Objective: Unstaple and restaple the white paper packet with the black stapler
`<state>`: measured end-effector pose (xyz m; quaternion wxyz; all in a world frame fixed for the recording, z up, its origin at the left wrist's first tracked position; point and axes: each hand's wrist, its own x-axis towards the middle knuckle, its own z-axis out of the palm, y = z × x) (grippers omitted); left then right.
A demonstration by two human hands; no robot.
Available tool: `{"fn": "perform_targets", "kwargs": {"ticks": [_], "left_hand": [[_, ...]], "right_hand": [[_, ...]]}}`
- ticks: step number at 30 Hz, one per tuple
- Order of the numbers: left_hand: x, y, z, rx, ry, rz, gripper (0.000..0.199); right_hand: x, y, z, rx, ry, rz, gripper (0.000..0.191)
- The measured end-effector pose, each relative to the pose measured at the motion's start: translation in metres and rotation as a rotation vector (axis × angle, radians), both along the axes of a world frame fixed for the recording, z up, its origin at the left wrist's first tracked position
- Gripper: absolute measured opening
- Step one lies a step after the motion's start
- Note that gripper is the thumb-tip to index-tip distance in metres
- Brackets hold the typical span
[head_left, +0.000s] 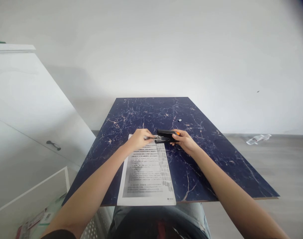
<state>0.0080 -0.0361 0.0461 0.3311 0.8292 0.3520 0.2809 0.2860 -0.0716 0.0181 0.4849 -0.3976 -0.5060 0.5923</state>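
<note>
A black stapler [163, 133] with an orange patch is in my right hand [185, 141], whose fingers and thumb wrap its right end. Its jaws are spread, and silver metal parts show between them on the left side. My left hand [141, 137] is closed, with thumb and fingertips pinching a thin silvery part at the stapler's left end. Whether a separate staple strip is in those fingertips is too small to tell. Beneath the left hand lies a printed sheet of paper [143, 176], its top partly covered by the hand and stapler.
The dark blue marbled table [196, 166] carries a small pale piece [180, 120] beyond the stapler. A white cabinet [24, 99] stands at left above an open drawer [32, 192] with items inside. Clear crumpled plastic [258, 139] lies on the floor at right.
</note>
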Motion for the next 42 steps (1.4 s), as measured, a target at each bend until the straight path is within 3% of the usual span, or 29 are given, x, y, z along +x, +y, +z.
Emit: {"fn": "perform_targets", "kwargs": {"ticks": [6, 12, 17, 21, 25, 28, 37, 39, 42], "left_hand": [[-0.003, -0.002, 0.006, -0.052, -0.072, -0.007, 0.028], [-0.014, 0.004, 0.011, -0.383, -0.282, -0.103, 0.041], [-0.008, 0.004, 0.003, -0.492, -0.421, -0.138, 0.049], [0.003, -0.002, -0.001, -0.681, -0.485, -0.274, 0.063], [0.006, -0.005, -0.003, -0.799, -0.499, -0.249, 0.06], [0.006, -0.004, -0.003, -0.82, -0.469, -0.234, 0.057], [0.008, -0.005, 0.001, -0.758, -0.378, -0.16, 0.046], [0.011, -0.007, 0.003, -0.713, -0.359, -0.153, 0.045], [0.012, -0.007, 0.009, -0.59, -0.283, -0.066, 0.046]], "right_hand": [[0.006, 0.001, 0.001, -0.012, 0.053, -0.017, 0.034], [0.008, 0.0, 0.001, -0.019, 0.135, 0.011, 0.032], [-0.003, -0.004, 0.004, -0.012, 0.177, 0.089, 0.032], [-0.014, -0.008, 0.006, -0.003, 0.194, 0.133, 0.038], [-0.019, -0.01, 0.007, 0.042, 0.203, 0.127, 0.041], [-0.021, -0.012, 0.008, 0.08, 0.174, 0.158, 0.032], [-0.03, -0.015, 0.004, 0.126, 0.03, 0.158, 0.041], [-0.029, -0.014, 0.005, 0.129, 0.014, 0.128, 0.049], [-0.022, -0.01, 0.009, 0.131, 0.011, 0.066, 0.044]]}}
